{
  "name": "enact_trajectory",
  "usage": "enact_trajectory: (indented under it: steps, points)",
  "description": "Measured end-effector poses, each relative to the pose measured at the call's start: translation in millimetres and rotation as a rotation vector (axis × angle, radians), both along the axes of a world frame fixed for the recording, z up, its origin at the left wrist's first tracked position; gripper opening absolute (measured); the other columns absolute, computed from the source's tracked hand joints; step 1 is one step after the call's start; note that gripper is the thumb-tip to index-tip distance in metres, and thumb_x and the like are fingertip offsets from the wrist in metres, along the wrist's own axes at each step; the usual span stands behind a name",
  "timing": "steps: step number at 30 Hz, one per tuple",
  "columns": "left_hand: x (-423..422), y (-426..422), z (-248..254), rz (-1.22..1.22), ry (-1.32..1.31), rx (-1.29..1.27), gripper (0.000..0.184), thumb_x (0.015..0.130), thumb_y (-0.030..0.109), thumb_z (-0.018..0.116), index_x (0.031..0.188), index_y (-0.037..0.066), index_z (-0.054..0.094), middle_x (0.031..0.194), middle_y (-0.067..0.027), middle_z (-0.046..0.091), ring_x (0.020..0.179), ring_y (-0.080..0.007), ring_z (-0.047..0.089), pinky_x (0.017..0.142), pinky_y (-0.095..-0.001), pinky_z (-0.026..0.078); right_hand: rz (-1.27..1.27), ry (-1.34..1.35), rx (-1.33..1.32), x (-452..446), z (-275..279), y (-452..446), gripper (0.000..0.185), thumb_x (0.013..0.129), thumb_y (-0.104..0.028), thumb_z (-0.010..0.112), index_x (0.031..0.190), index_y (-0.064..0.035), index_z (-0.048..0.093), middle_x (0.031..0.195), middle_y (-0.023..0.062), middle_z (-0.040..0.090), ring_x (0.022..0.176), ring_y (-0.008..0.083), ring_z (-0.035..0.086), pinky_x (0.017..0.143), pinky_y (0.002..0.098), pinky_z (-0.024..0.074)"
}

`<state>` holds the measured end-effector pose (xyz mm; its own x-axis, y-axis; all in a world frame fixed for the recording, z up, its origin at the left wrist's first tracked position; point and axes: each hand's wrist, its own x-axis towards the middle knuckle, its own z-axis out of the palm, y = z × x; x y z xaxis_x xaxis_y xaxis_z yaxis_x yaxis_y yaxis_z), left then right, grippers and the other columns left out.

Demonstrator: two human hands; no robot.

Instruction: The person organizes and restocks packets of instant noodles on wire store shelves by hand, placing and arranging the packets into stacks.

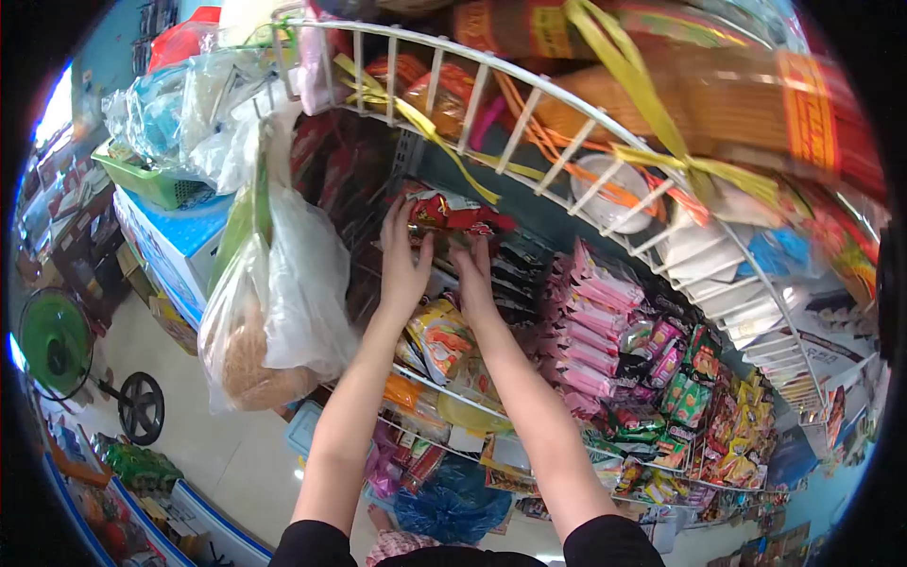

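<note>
Both arms reach into a wire shelf rack of packaged snacks. My left hand (pixel 407 269) has its fingers around the left end of a shiny red packet (pixel 452 212) near the back of the shelf. Just below the same packet, my right hand (pixel 475 276) grips its lower edge with curled fingers; the fingertips are partly hidden. Under my wrists lies a yellow and orange packet (pixel 442 333). Right of my right hand are dark packets (pixel 518 283) in a row and a stack of pink packets (pixel 590 326).
A white wire shelf edge (pixel 510 80) curves overhead, loaded with bagged goods and yellow ties. A clear plastic bag (pixel 283 312) with a brown item hangs at left. Beyond it are a green basket (pixel 170 180) and a green fan (pixel 59 345). Colourful packets (pixel 742 430) fill the right.
</note>
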<state>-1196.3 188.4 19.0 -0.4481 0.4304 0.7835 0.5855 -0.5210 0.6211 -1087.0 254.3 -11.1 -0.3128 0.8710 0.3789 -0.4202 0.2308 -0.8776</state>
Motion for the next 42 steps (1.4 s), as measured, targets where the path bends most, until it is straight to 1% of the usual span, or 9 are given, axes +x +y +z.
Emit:
enact_trajectory:
  steps: [4,9,12,16,18,25,31,37,42]
  points:
    - [66.9,-79.5,22.6,-0.055,-0.205,0.023,0.059,0.079,-0.007,0.055,0.134,0.0,0.033,0.139,-0.015,0.03,0.132,-0.0273,0.028,0.109,-0.0364,0.026,-0.002,-0.145,0.143,61.6,47.6,-85.5,0.049,0.088,-0.004,0.05,0.132,-0.0031,0.031,0.127,0.0105,0.043,0.112,0.0189,0.047,0.092,0.0306,0.04]
    - [172.6,-158.8,19.3,-0.233,-0.439,0.034,0.069,0.076,-0.003,0.062,0.136,0.002,0.029,0.143,-0.0141,0.022,0.132,-0.0272,0.027,0.107,-0.0366,0.024,-0.024,-0.306,0.226,179.7,16.8,-154.4,0.046,0.082,-0.004,0.057,0.125,-0.0001,0.039,0.12,0.0129,0.045,0.108,0.0219,0.048,0.091,0.0325,0.0409]
    - [241.1,-177.3,-22.1,-0.319,-0.515,-0.022,0.068,0.075,0.0,0.063,0.134,-0.003,0.03,0.138,-0.0162,0.032,0.131,-0.0294,0.028,0.109,-0.0392,0.02,-0.268,-0.569,0.643,270.0,40.2,-192.2,0.056,0.078,-0.006,0.06,0.129,0.0016,0.038,0.13,0.0191,0.04,0.12,0.0337,0.04,0.104,0.0399,0.0259]
    - [357.5,-214.2,4.1,-0.366,-0.225,-0.073,0.056,0.069,0.004,0.072,0.12,0.0,0.049,0.122,-0.0146,0.043,0.115,-0.0268,0.043,0.098,-0.0356,0.032,-0.378,-0.328,0.454,387.2,58.0,-239.3,0.055,0.076,-0.005,0.06,0.126,0.0012,0.04,0.127,0.0185,0.04,0.122,0.0332,0.036,0.102,0.0377,0.0268]
    - [416.1,-222.2,-7.5,-0.451,-0.151,-0.1,0.052,0.068,0.004,0.073,0.115,0.0,0.052,0.116,-0.0135,0.046,0.108,-0.0254,0.046,0.094,-0.0338,0.035,-0.545,-0.468,0.594,457.6,55.5,-257.2,0.056,0.075,-0.004,0.059,0.127,0.0025,0.039,0.126,0.0187,0.04,0.121,0.0334,0.036,0.101,0.0384,0.0277]
    - [604.9,-225.9,-33.2,-0.884,-0.403,-0.334,0.029,0.077,-0.005,0.062,0.106,-0.004,0.054,0.105,-0.008,0.048,0.096,-0.0172,0.053,0.084,-0.0256,0.043,-1.062,-0.617,0.486,641.6,22.7,-313.6,0.054,0.082,-0.006,0.055,0.131,0.005,0.037,0.129,0.0205,0.043,0.12,0.0334,0.041,0.101,0.0388,0.0306]
    - [671.5,-226.3,-46.5,-1.034,-0.412,-0.499,0.023,0.082,0.0,0.064,0.103,-0.003,0.055,0.095,-0.0031,0.048,0.078,-0.0082,0.052,0.066,-0.0196,0.043,-1.149,-0.631,0.315,712.4,5.9,-339.1,0.047,0.08,-0.002,0.053,0.127,0.0016,0.045,0.126,0.018,0.05,0.11,0.0334,0.048,0.095,0.0404,0.0366]
    - [694.7,-211.1,-60.0,-1.003,-0.429,-0.664,0.023,0.088,0.01,0.06,0.106,-0.003,0.056,0.086,-0.0041,0.061,0.077,-0.0067,0.055,0.066,-0.0206,0.045,-1.123,-0.654,0.23,731.9,-7.0,-336.5,0.045,0.081,0.0,0.053,0.126,-0.0014,0.048,0.123,0.0145,0.052,0.103,0.0286,0.051,0.09,0.0356,0.0403]
    - [739.3,-181.8,-50.5,-1.036,-0.281,-0.646,0.036,0.086,0.01,0.063,0.116,-0.006,0.052,0.096,-0.0087,0.062,0.081,-0.0109,0.059,0.071,-0.0235,0.048,-1.239,-0.704,0.246,773.3,2.4,-315.1,0.043,0.083,0.002,0.052,0.126,-0.0027,0.048,0.118,0.0145,0.054,0.101,0.0261,0.052,0.087,0.033,0.0414]
